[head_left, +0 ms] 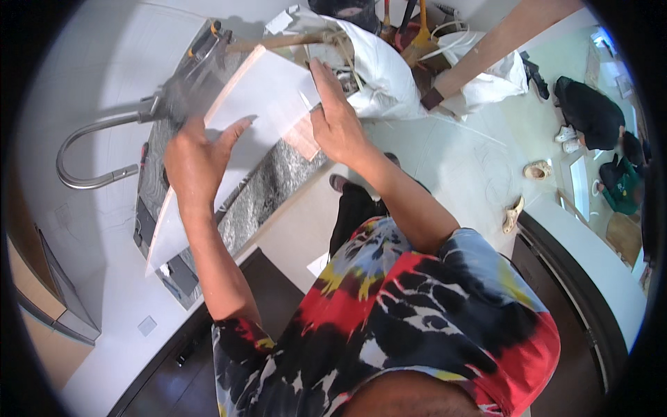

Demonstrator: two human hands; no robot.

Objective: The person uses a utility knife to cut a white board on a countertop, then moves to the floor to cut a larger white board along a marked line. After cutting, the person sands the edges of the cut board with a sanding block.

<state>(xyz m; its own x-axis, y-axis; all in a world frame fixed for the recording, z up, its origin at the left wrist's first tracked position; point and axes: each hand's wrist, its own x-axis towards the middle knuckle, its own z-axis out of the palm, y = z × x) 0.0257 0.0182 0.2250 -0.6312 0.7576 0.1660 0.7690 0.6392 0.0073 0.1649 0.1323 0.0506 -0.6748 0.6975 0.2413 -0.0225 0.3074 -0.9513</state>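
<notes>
We hold a large white tile between our 2 hands, above a strip of speckled grey granite table. Our left hand lies flat against the tile's near face, its fingers spread apart and the thumb angled toward the middle of the slab. Our right hand grips the tile's right edge, its fingers held close together and stretched up along that edge, the thumb hidden behind the slab, so we cannot tell how firmly it pinches. The tile tilts, its far end raised past our fingertips and its near corner dropping low, well below the left wrist. A pale brown patch shows on the tile just below the right palm.

Beyond the left fingertips, a dark tool with a yellow-trimmed handle rests on the table, partly blurred. Left of the left hand, a curved metal tap arches over the white surface. Beyond the right fingertips sits a white sack, with long tool handles behind it and a wooden plank leaning across. Far to the right of the right hand, sandals lie on the pale floor. Below our hands, our own tie-dye shirt fills the near part of the view, beside dark cabinets.
</notes>
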